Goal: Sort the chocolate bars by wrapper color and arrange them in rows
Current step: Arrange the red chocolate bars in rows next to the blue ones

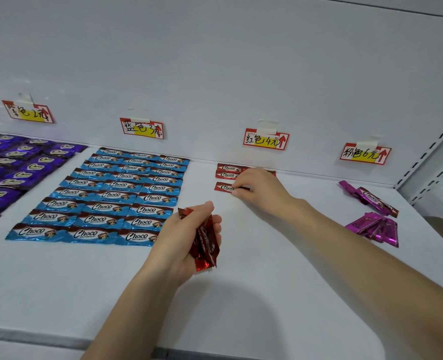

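My left hand point(189, 237) grips a bunch of red-wrapped chocolate bars point(205, 242) above the white shelf point(280, 255). Farther back, my right hand point(259, 189) pinches one red bar point(223, 187) that lies flat on the shelf. Two more red bars point(228, 171) lie just behind it, under the red price tag point(265, 140). Blue bars point(116, 196) lie in three neat columns left of my hands. Purple bars point(15, 167) fill the far left. Pink bars point(371, 211) lie in a loose heap at the right.
Four taped price tags hang on the back wall, among them a blue one point(142, 128) and a pink one point(365, 153). A perforated shelf upright point(428, 157) closes the right side. The shelf's front edge point(59, 336) runs below my forearms.
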`<state>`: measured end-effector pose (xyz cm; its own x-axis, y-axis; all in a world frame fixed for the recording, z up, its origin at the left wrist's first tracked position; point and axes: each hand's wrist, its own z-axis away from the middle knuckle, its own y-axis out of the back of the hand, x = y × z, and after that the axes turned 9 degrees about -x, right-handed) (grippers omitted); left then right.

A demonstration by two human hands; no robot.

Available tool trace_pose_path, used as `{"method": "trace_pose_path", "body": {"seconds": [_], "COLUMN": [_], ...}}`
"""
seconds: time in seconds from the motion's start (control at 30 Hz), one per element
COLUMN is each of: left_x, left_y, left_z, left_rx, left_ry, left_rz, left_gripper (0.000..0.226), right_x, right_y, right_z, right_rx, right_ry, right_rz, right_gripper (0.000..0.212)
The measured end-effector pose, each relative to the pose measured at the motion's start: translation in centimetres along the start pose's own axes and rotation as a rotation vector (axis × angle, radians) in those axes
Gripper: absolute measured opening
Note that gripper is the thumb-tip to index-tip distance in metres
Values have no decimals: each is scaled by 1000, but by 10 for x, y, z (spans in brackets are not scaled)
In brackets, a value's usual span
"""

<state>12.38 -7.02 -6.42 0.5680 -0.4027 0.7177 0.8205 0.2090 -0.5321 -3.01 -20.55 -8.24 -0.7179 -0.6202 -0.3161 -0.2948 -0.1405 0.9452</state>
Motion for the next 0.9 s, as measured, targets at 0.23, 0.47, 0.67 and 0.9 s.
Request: {"method": "trace_pose_path", "body": {"seconds": [0.23, 0.47, 0.67, 0.9], "left_x": [0, 0, 0, 0], "left_y": [0, 1, 2, -1], "left_z": [-1, 0, 1, 4], "left_rx": [-10, -26, -45, -40], "left_ry": [36, 44, 38, -52], "left_rz": [22, 31, 29, 54], "left_gripper": [39, 40, 38, 16], "right_x": [4, 9, 11, -1], "right_y": [-2, -4, -4, 2], "right_z": [-10, -19, -21, -12], "right_rx": [-2, 6, 2, 53], "right_ry": [-1, -13, -13, -96], "right_rz": [30, 46, 65, -87], "right_gripper": [25, 24, 26, 18]}}
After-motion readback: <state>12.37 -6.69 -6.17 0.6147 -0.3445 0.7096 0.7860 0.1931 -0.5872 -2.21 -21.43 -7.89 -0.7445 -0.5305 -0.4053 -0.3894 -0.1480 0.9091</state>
